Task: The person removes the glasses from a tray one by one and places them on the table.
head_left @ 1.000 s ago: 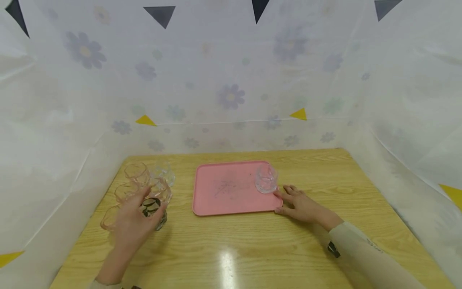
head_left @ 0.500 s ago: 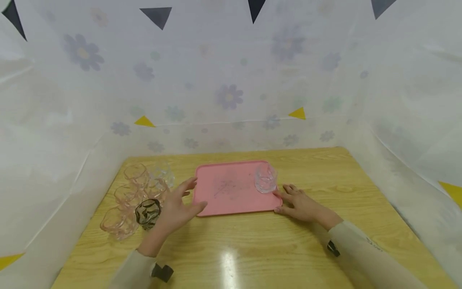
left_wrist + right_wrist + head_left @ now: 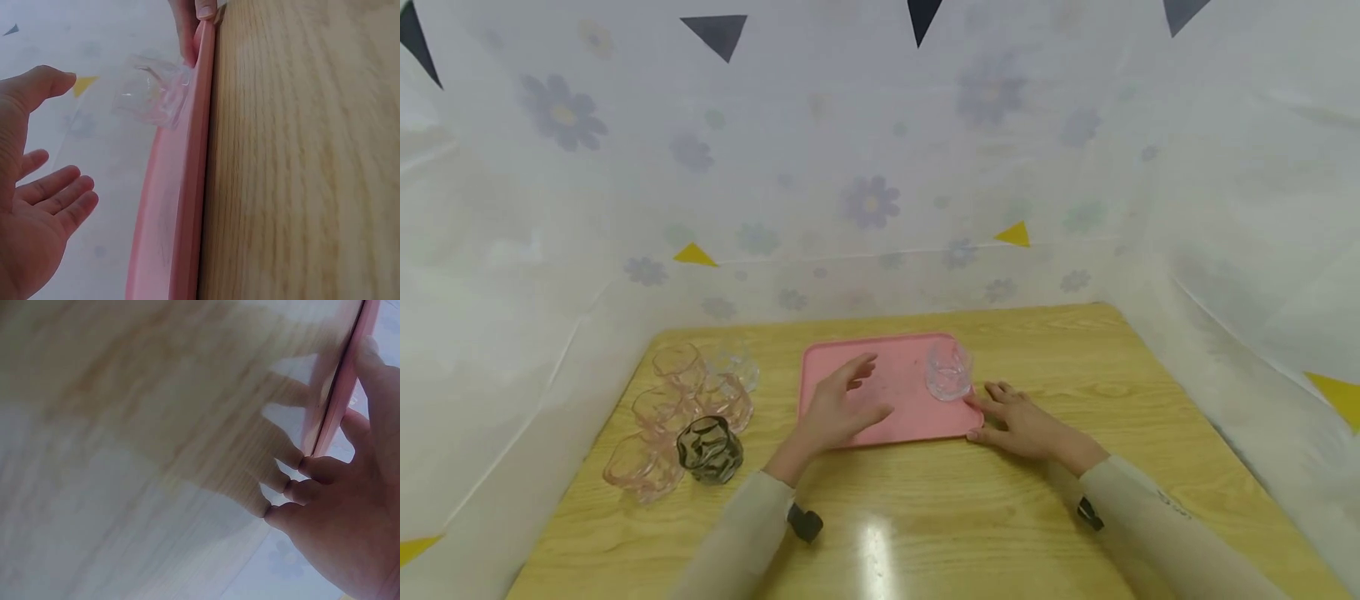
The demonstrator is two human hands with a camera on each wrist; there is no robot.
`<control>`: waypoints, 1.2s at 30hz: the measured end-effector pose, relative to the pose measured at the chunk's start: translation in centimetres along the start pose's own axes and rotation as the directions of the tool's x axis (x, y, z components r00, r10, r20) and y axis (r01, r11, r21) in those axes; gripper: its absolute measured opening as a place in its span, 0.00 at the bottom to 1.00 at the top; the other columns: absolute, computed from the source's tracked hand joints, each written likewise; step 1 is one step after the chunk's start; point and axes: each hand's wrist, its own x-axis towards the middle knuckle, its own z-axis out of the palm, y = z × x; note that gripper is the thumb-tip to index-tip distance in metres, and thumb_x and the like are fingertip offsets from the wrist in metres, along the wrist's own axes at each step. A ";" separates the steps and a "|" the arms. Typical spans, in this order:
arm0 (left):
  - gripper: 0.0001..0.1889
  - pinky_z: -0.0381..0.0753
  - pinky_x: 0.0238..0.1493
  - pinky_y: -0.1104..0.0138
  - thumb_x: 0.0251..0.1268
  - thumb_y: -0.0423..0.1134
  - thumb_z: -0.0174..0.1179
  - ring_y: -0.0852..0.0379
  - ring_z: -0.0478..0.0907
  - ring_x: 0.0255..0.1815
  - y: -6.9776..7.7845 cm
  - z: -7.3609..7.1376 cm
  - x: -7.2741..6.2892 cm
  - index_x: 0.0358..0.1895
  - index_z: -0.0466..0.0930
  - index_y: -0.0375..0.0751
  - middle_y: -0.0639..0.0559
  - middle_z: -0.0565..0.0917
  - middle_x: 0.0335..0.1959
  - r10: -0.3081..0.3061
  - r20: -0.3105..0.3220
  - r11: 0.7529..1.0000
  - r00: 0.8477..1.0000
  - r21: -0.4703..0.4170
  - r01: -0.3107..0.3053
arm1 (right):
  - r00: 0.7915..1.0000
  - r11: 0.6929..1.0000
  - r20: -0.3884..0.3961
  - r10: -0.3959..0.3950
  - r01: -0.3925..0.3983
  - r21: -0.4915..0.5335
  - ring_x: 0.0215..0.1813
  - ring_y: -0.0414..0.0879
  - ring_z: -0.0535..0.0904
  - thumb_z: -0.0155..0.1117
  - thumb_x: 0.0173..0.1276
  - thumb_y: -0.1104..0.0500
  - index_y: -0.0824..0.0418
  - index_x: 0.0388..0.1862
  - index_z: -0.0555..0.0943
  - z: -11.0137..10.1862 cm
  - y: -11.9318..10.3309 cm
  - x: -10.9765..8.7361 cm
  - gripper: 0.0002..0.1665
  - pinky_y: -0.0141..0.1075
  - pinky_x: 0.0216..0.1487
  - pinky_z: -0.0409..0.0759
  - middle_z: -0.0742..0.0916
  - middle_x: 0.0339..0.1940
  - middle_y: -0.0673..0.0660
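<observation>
A clear glass cup (image 3: 949,372) stands near the right end of a pink tray (image 3: 917,421). My left hand (image 3: 838,408) is over the tray's left half, fingers spread, palm bare in the left wrist view. My right hand (image 3: 1022,423) rests at the tray's near right corner. Its thumb (image 3: 369,353) touches the near rim and its index finger reaches the right rim, while the other fingertips are on the table. Left of the tray stand a dark grey glass cup (image 3: 710,450), several pinkish cups (image 3: 643,467) and a clear cup (image 3: 736,367) behind them.
Everything stands on a wooden table (image 3: 865,517). White flowered sheeting (image 3: 880,167) rises behind and on both sides of it. A light glare lies on the table's front part.
My left hand has moved right, away from the dark grey cup and over the tray, with its fingers spread. My right hand has stayed at the tray's corner.
</observation>
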 end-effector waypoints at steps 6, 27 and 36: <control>0.44 0.76 0.75 0.52 0.64 0.45 0.77 0.41 0.74 0.75 -0.3 1.8 2.2 0.81 0.65 0.51 0.44 0.77 0.74 -0.024 0.013 0.999 1.000 -0.040 0.025 | 1.000 1.000 0.009 0.001 -0.001 0.008 0.85 0.76 0.50 0.58 0.78 0.31 0.55 0.85 0.64 -0.1 -0.1 0.0 0.47 0.76 0.79 0.50 0.60 0.84 0.77; 0.46 0.81 0.69 0.47 0.62 0.48 0.77 0.41 0.79 0.69 -1.5 7.0 7.1 0.81 0.64 0.47 0.41 0.78 0.72 -0.145 0.027 0.987 0.989 -0.064 0.146 | 1.000 1.000 0.015 -0.001 0.001 -0.001 0.84 0.78 0.50 0.58 0.78 0.32 0.55 0.85 0.64 -0.2 -0.2 0.1 0.46 0.78 0.77 0.50 0.61 0.84 0.76; 0.46 0.82 0.67 0.51 0.61 0.47 0.79 0.45 0.80 0.67 -1.6 8.7 8.1 0.81 0.65 0.48 0.45 0.79 0.72 -0.164 0.039 0.982 0.986 -0.088 0.167 | 1.000 1.000 0.015 -0.002 0.002 -0.002 0.84 0.78 0.50 0.58 0.78 0.32 0.54 0.85 0.64 -0.2 -0.2 0.1 0.46 0.78 0.78 0.49 0.61 0.84 0.75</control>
